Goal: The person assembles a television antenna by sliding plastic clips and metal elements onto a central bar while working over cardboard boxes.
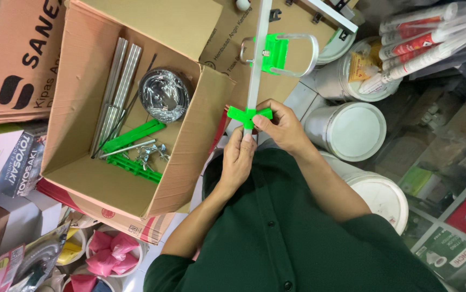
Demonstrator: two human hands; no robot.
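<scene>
Nearest the camera is the dark green buttoned shirt (281, 232) of the person, with both forearms rising from it. The left hand (237, 159) is curled shut around the lower end of a long, pale grey metal bar (258, 59), its fingertips pressed against the small bright green plastic cross-shaped clip (248, 114) that sits on that end. The right hand (283, 125) is closed too, thumb and fingers pinching the right arm of the same green clip from the side. The two hands almost touch each other at the clip.

The bar runs straight up and away from the hands, over a flat sheet of brown cardboard. Higher on it sits a bright green plastic bracket (274, 53) holding a bent loop of grey metal rod (303, 54), which sticks out to the right.

To the left of the hands stands an open brown cardboard box (81, 108). Inside it lie several long silver metal tubes (116, 86), a shiny coiled item wrapped in clear plastic (163, 94), green plastic strips (133, 136) and a few small metal fittings (152, 152).

To the right stand round white-lidded metal cans (352, 130), and beyond them, at the top right, a bundle of white and red sealant tubes (422, 32).
</scene>
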